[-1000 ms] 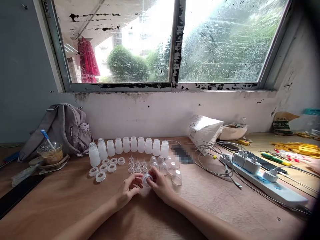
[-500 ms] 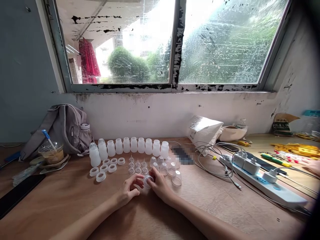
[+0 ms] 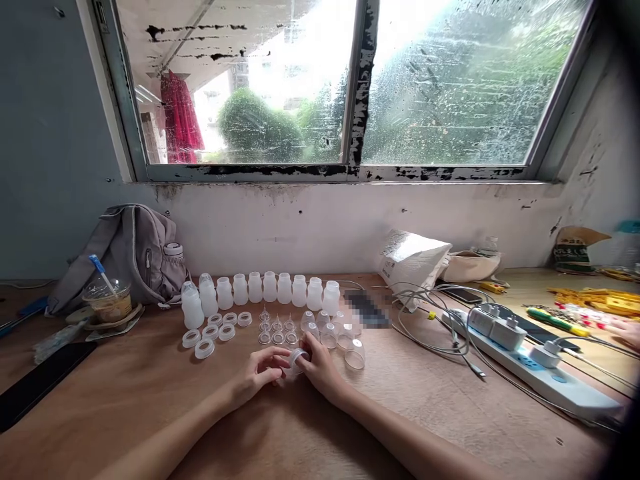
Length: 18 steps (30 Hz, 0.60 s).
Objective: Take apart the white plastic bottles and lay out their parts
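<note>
Above the table's middle, my right hand (image 3: 320, 368) grips a whitish screw ring (image 3: 296, 358) of a baby bottle, tilted on its side. My left hand (image 3: 257, 375) is close beside the ring, fingers curled and thumb near them; whatever lies between its fingertips is too small to make out. Just beyond my hands stand several clear nipples (image 3: 277, 328) in rows. To their right are several transparent domed caps (image 3: 355, 355). More screw rings (image 3: 205, 348) lie on the left. Behind them runs a curved row of frosted bottles (image 3: 255, 288); the leftmost ones have clear tops.
A grey backpack (image 3: 135, 247) and a drink cup (image 3: 107, 301) are at the left, with a black flat object (image 3: 45, 383) in front. On the right lie tangled cables (image 3: 425, 327), a white power strip (image 3: 575, 387), a white pouch (image 3: 415, 257) and a screwdriver (image 3: 557, 321).
The ring has turned in my right hand and now stands more on edge. My left fingers and thumb have drawn closer together. The view has shifted slightly.
</note>
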### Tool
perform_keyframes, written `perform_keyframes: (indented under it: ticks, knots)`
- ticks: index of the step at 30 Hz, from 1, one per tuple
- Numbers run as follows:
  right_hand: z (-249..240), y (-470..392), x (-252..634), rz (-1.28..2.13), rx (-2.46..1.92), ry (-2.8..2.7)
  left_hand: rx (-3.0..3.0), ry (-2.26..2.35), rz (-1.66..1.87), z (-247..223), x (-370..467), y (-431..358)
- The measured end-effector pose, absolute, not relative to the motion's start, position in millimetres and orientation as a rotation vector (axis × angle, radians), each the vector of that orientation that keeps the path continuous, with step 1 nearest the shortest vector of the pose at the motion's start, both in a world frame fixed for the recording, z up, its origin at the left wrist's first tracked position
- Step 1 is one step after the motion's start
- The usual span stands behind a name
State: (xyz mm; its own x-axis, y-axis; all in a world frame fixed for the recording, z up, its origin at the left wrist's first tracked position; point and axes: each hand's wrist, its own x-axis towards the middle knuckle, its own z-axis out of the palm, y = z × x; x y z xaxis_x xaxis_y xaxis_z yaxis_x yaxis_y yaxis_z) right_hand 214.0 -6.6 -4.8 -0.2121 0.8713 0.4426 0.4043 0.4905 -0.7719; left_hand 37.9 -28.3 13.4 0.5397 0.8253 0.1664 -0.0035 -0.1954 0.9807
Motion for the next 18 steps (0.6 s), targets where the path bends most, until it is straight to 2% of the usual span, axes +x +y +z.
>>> perform_keyframes:
  ticks: [12,15,18]
  knots:
    - [1.8,-13.9,218.7,0.683,-1.063,-1.839,1.676,0.956,1.014,17.0,28.5,-15.3]
    - [1.6,-16.3,219.3,0.724,-1.077,-1.85,1.845,1.324,1.077,30.1,12.1,10.8]
    - [2.6,-18.2,219.2,0.737,-1.076,-1.848,2.049,1.968,0.971,48.5,-8.7,43.0]
